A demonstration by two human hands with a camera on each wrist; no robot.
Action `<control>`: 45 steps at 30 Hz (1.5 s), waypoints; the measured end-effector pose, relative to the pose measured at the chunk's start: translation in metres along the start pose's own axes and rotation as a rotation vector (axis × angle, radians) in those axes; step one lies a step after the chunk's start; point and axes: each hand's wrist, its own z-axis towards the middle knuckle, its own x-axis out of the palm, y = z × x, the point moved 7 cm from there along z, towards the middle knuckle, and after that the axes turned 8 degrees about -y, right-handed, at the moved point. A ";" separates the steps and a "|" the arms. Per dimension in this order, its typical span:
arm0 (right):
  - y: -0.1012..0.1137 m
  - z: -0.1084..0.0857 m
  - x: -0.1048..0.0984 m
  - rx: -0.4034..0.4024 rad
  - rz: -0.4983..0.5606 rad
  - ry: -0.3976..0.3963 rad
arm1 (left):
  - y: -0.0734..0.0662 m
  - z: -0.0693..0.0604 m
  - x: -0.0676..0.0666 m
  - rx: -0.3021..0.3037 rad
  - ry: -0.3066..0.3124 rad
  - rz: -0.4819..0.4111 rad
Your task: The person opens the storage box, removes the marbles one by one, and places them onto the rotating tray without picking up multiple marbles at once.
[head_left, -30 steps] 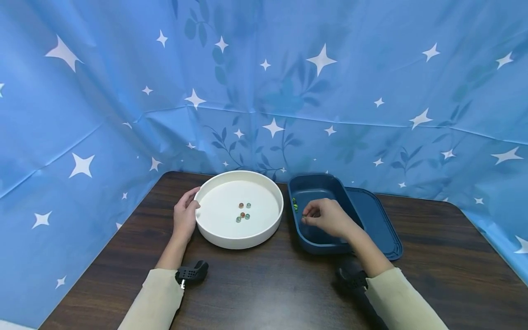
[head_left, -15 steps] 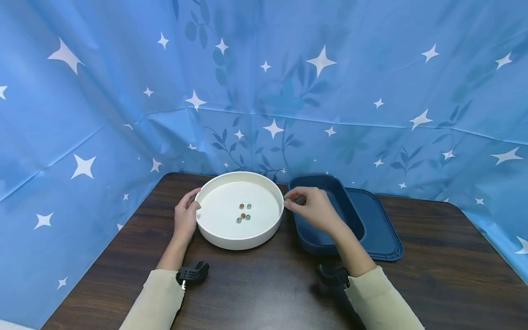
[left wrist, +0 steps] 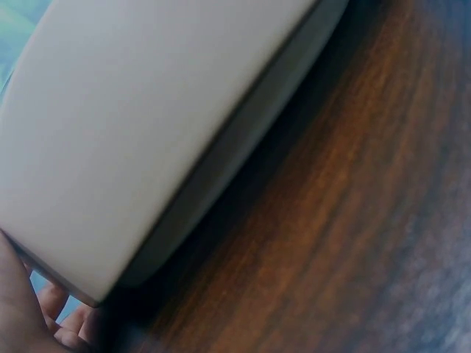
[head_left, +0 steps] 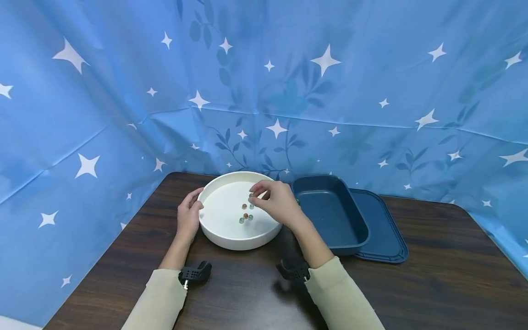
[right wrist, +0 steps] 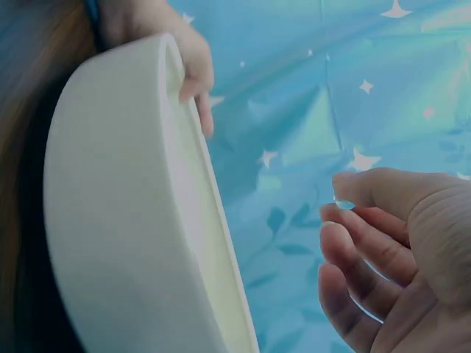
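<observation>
My left hand (head_left: 188,216) grips the left side of a round white tray (head_left: 231,244), thumb over its rim. In the left wrist view its fingers (left wrist: 53,300) bend round the tray's edge. My right hand (head_left: 277,204) is over the right part of the tray and pinches a small glass marble (right wrist: 344,203) between thumb and forefinger. The other fingers are loosely bent. Several orange and pale green glass marbles (head_left: 245,215) lie on the tray's floor, below the right fingertips. Part of the tray's right rim is hidden by the right hand.
To the right stands a deep blue rectangular container (head_left: 330,215), with a bit of green (head_left: 298,201) at its left wall. Partly under it, on the right, lies a flat blue lid (head_left: 383,229). A blue star-patterned curtain (head_left: 264,91) hangs behind the dark wooden table (head_left: 243,293).
My right hand has moved left out of the blue container, across the tray's rim and over the tray, carrying the marble. My left hand stays on the tray's rim.
</observation>
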 end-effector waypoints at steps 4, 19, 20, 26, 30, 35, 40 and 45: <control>0.008 0.012 0.018 -0.011 0.040 0.006 | 0.002 0.001 -0.003 0.014 -0.030 0.003; -0.027 0.018 0.066 0.115 0.085 0.078 | 0.016 -0.008 -0.003 -0.018 -0.028 0.016; -0.028 0.018 0.067 0.123 0.086 0.075 | 0.016 -0.007 -0.003 -0.017 -0.027 0.019; -0.029 0.022 0.072 0.122 0.035 0.103 | 0.015 -0.005 -0.004 -0.008 -0.029 0.018; -0.032 0.024 0.073 0.111 -0.050 0.139 | 0.011 -0.004 -0.004 0.002 -0.034 0.016; -0.042 0.025 0.071 0.098 -0.150 0.151 | 0.006 -0.003 -0.001 0.009 -0.033 0.023; -0.047 0.025 0.070 0.093 -0.185 0.183 | 0.005 0.000 0.000 0.011 -0.036 0.019; -0.047 0.024 0.068 0.091 -0.212 0.188 | 0.003 0.001 0.001 0.008 -0.025 0.009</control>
